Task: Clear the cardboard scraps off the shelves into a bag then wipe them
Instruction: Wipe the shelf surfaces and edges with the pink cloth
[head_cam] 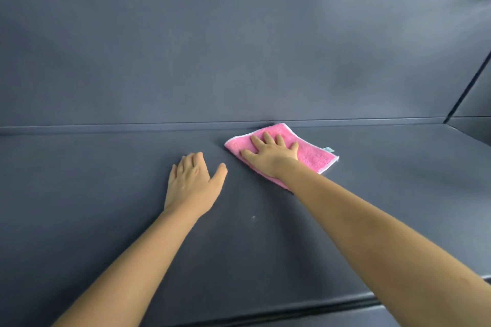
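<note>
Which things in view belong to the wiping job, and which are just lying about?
In the job: pink cloth, flat under the right hand; dark shelf; left hand, resting on the shelf.
Lying about: one small pale speck on the shelf, too small to identify.

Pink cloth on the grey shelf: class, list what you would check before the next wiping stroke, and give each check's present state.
1. Right hand lies flat on the pink cloth: ok.
2. Left hand is off the cloth, on the shelf: ok.
3. No cardboard scraps in view: ok.
4. Pale speck between the forearms wiped away: not ok.
5. Cloth damp enough: cannot tell.
</note>
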{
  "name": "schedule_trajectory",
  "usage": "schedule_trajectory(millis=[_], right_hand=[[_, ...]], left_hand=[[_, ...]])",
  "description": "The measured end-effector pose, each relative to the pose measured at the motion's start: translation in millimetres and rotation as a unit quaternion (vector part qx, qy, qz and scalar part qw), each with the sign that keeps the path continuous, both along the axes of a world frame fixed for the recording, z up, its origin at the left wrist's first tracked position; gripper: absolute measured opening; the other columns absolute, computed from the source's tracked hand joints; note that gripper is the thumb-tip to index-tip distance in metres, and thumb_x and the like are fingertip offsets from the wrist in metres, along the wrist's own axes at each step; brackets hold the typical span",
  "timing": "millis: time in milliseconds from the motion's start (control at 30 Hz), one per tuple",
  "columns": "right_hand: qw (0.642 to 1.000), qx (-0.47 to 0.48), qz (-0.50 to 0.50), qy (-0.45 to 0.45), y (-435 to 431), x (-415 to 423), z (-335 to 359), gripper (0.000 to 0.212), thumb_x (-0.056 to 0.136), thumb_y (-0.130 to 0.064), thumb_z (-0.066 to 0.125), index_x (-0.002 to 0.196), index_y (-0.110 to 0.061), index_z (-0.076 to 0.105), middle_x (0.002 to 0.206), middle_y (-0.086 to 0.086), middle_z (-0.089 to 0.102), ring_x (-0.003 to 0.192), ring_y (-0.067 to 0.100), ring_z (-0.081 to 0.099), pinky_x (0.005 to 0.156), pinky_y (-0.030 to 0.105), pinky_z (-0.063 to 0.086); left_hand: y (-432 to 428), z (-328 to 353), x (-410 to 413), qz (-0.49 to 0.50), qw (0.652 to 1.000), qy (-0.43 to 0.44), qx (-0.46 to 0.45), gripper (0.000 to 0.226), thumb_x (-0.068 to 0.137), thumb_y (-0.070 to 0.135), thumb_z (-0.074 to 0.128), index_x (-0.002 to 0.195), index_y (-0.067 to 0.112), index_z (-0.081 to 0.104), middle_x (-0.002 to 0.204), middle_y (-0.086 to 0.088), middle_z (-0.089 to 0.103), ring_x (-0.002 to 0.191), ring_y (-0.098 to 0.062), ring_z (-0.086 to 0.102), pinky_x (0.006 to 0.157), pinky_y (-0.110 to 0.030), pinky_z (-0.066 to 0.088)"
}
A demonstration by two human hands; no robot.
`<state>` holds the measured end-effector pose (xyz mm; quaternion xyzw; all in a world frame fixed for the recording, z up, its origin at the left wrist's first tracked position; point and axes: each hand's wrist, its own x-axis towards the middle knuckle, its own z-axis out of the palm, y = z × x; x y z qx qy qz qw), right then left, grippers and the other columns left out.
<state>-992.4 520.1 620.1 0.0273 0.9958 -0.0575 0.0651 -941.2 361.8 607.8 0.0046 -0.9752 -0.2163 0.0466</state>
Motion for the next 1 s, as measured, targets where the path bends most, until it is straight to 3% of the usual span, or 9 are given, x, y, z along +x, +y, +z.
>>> schedule_trajectory(millis=[200, 400, 600, 733, 1000], right_hand=[[0.999, -0.012, 0.029, 0.012, 0.7, 64.3, -3.6, 0.063, 0.092, -0.06, 0.021, 0.15, -0.036, 0.009, 0.16, -0.007, -0.002, 0.147, 0.022, -0.006, 0.115, 0.055, -0.005], [0.999, -0.01, -0.05, 0.001, 65.2, 112.1, -1.9, 0.062, 0.093, -0.06, 0.024, 0.149, -0.04, 0.008, 0.159, -0.01, -0.002, 0.148, 0.017, -0.005, 0.117, 0.05, -0.004], [0.991, 0.004, -0.137, 0.0, 124.2, 106.1, -0.4, 0.062, 0.093, -0.062, 0.023, 0.149, -0.038, 0.01, 0.16, -0.008, 0.001, 0.148, 0.019, 0.0, 0.115, 0.053, 0.003], [0.987, 0.008, -0.162, -0.002, 111.6, 81.1, 3.5, 0.065, 0.092, -0.062, 0.021, 0.15, -0.035, 0.01, 0.16, -0.005, 0.001, 0.147, 0.025, 0.001, 0.114, 0.058, 0.004], [0.999, -0.016, 0.034, 0.021, 28.0, 118.6, -2.7, 0.067, 0.092, -0.06, 0.021, 0.15, -0.03, 0.009, 0.16, -0.002, -0.001, 0.147, 0.027, -0.005, 0.113, 0.06, -0.004]], left_hand=[[-1.0, 1.3, 4.3, -0.023, 0.999, -0.006, -0.033, 0.059, 0.096, 0.043, 0.032, 0.141, 0.004, 0.031, 0.151, -0.011, 0.032, 0.144, -0.023, 0.02, 0.117, -0.036, 0.01], [-0.1, 1.4, 10.1, -0.031, 0.998, -0.016, -0.048, 0.057, 0.097, 0.041, 0.031, 0.138, 0.003, 0.033, 0.155, -0.013, 0.025, 0.146, -0.024, 0.015, 0.118, -0.037, 0.009], [3.3, 2.4, 12.8, -0.027, 0.998, -0.019, -0.051, 0.058, 0.096, 0.042, 0.032, 0.139, 0.003, 0.032, 0.155, -0.013, 0.024, 0.146, -0.024, 0.015, 0.119, -0.038, 0.009], [6.1, 4.2, 14.3, -0.02, 0.997, -0.014, -0.078, 0.058, 0.096, 0.045, 0.032, 0.137, 0.003, 0.034, 0.15, -0.014, 0.032, 0.142, -0.027, 0.023, 0.116, -0.04, 0.015], [0.7, 6.3, 15.5, -0.014, 0.998, -0.02, -0.056, 0.06, 0.097, 0.042, 0.033, 0.143, 0.003, 0.029, 0.151, -0.013, 0.033, 0.142, -0.026, 0.025, 0.117, -0.039, 0.017]])
